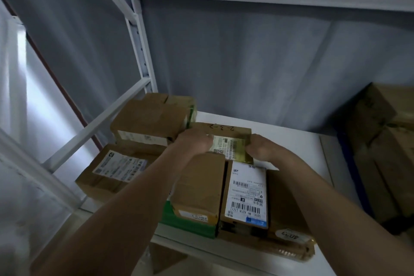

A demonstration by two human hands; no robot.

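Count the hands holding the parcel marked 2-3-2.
2: the left hand grips the parcel at its left end, the right hand at its right end. Fingertips are partly hidden; no other hand shows.

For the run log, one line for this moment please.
left grip: holds labelled box | right grip: holds same box | at: white shelf

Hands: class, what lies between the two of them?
In the head view, a small labelled box lies between the left hand and the right hand; both grip its ends.
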